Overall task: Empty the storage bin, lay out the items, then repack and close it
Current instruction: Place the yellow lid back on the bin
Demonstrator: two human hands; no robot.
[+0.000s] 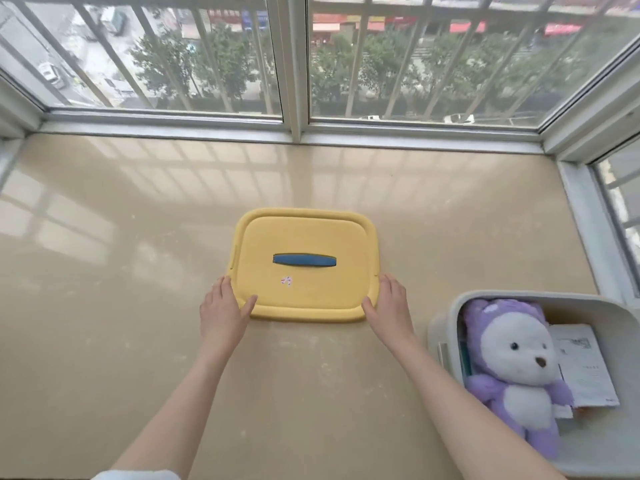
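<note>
Forearms reach toward the yellow lid (304,244), which lies flat on the beige ledge (138,237). The left hand (223,308) and right hand (389,306) flank its near corners, fingers almost straight, thumbs on its rim, clasping nothing; the lid is probably being parked clear of the work. Right of the lid and nearer, the uncovered storage bin (446,317) holds a plush bear (516,358) and booklets (581,368), not yet unloaded.
</note>
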